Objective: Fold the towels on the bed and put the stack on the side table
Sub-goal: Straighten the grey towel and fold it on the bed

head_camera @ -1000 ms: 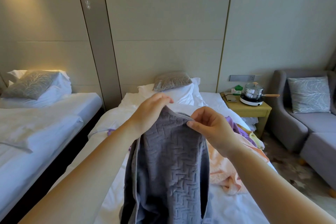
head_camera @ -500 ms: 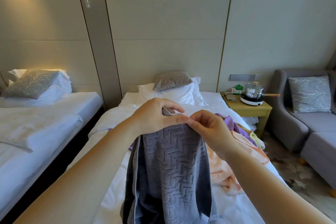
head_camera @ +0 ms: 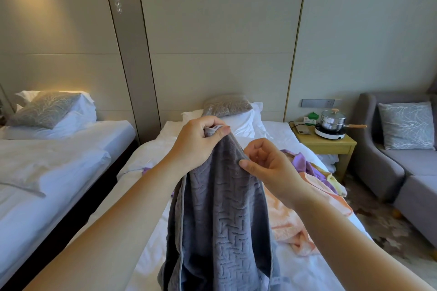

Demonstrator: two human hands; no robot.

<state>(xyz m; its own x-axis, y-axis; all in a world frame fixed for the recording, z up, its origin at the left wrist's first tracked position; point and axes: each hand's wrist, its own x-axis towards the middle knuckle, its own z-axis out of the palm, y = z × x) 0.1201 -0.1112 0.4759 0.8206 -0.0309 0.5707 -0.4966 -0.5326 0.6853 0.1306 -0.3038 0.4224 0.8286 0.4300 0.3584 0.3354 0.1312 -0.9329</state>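
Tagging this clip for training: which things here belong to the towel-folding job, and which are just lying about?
Job: textured grey towel, peach towel, purple towel, white-sheeted bed, yellow wooden side table.
Lying about: lidded steel pot, white hotplate, grey sofa.

Slate-grey towel (head_camera: 224, 220) up front, a raised zigzag weave running all down it. Behind it a peach towel (head_camera: 289, 217), a purple towel (head_camera: 301, 160), and a sliver of yellow towel (head_camera: 338, 186). The bed (head_camera: 151, 149) is all white, and its cushion (head_camera: 225, 106) brownish grey with a fine branching print. Side table (head_camera: 331, 144) in pale yellow wood, pot (head_camera: 332, 121) shiny steel, hob (head_camera: 328, 134) white, box (head_camera: 311, 116) green. Sofa (head_camera: 387, 168) grey, sofa cushion (head_camera: 406, 125) paler grey with white branches.
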